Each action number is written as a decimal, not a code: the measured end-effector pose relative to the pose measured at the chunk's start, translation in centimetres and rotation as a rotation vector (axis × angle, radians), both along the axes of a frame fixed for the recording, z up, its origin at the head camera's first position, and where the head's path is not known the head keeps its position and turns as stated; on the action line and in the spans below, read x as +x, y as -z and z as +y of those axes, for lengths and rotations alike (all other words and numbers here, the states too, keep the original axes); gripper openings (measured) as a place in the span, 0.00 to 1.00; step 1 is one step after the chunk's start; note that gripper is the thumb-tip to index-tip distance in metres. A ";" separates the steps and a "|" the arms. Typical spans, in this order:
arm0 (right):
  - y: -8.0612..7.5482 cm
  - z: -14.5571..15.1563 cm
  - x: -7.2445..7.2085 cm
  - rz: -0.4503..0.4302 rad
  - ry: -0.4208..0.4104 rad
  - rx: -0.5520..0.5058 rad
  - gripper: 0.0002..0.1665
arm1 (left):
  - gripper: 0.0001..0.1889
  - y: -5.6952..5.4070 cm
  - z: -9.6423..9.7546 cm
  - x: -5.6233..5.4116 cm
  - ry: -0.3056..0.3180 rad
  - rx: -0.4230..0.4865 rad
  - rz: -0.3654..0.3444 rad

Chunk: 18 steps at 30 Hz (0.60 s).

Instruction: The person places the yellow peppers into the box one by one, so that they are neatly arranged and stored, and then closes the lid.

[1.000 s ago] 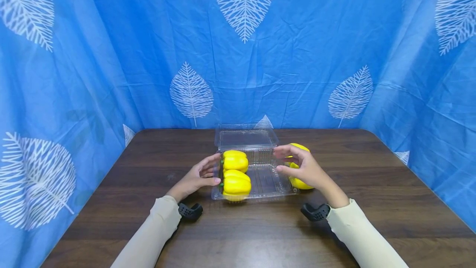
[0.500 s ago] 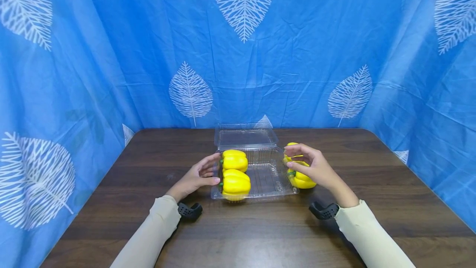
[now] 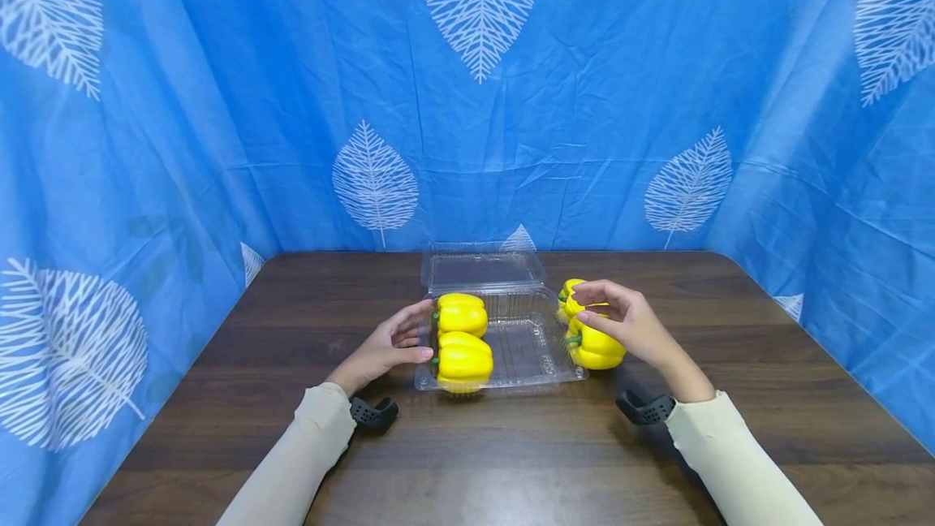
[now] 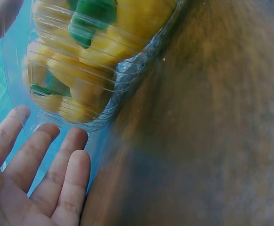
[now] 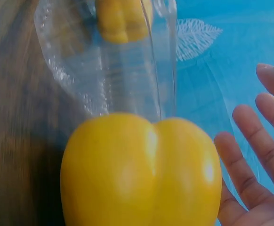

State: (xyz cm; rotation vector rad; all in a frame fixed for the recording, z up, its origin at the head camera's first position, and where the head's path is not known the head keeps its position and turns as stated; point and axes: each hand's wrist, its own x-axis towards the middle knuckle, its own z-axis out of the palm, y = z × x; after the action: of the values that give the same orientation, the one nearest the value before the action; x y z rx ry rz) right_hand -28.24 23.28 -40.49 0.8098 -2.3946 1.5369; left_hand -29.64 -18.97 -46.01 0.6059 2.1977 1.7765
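A clear plastic clamshell box (image 3: 522, 347) lies on the table with its lid (image 3: 482, 269) folded back. Two yellow bell peppers, a near one (image 3: 465, 360) and a far one (image 3: 462, 316), fill its left half, stems to the left. My left hand (image 3: 378, 354) is at the box's left wall, fingers loosely bent; in the left wrist view the fingertips (image 4: 76, 136) meet or nearly meet the plastic. Right of the box lie two more peppers, a near one (image 3: 597, 347) and a far one (image 3: 570, 299). Over these is my right hand (image 3: 628, 323), fingers spread and holding nothing, partly hiding the far pepper.
The dark wooden table (image 3: 482, 453) extends around the box. A blue curtain (image 3: 592, 104) with white leaf prints hangs behind it and at both sides. Each wrist wears a black band, one at the left (image 3: 374, 414) and one at the right (image 3: 644, 408).
My right hand has moved rightward, from over the box's right side to over the two outer peppers, uncovering more of them. The left hand, the box and the peppers inside have stayed put.
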 end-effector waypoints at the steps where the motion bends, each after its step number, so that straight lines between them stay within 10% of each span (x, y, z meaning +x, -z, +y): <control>1: 0.0 0.2 0.0 -0.001 0.001 -0.005 0.19 | 0.46 0.0 0.0 0.0 0.001 0.001 0.000; 18: 1.2 3.1 -0.6 -0.075 0.001 -0.006 0.18 | 0.46 0.1 0.1 0.1 -0.014 0.013 -0.021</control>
State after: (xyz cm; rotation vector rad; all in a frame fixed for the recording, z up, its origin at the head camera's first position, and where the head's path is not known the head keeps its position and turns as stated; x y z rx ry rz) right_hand -28.82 26.39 -41.67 0.7628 -2.4408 1.6005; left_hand -29.54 -18.88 -46.08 0.5738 2.1829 1.7974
